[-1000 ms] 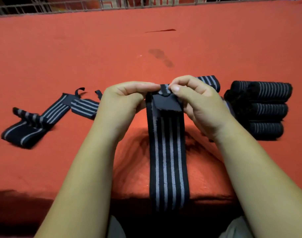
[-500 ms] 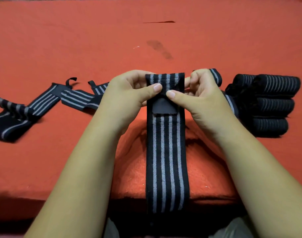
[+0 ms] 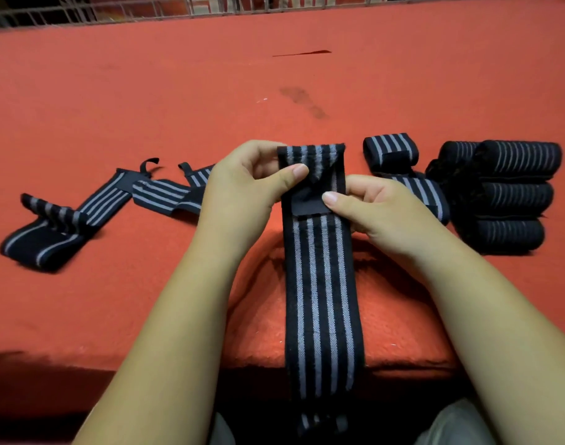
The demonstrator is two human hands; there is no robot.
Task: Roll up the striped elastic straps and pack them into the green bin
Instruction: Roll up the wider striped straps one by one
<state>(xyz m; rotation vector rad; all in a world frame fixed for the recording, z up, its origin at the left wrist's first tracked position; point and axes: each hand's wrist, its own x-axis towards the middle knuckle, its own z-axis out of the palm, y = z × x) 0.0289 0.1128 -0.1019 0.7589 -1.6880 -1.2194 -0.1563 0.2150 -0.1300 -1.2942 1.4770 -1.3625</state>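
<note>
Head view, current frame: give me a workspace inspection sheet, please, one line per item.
Surface: red cloth over the table, with a dark stain.
Job's things: held strap, far end folded over, near end hanging off the table edge; unrolled straps at left; rolled straps stacked at right; green bin not in view.
Clutter: nothing seen.
Grippers: left hand and right hand both pinch the held strap's folded end.
Cables: nothing seen.
Surroundings: wire grid along the far edge.
</note>
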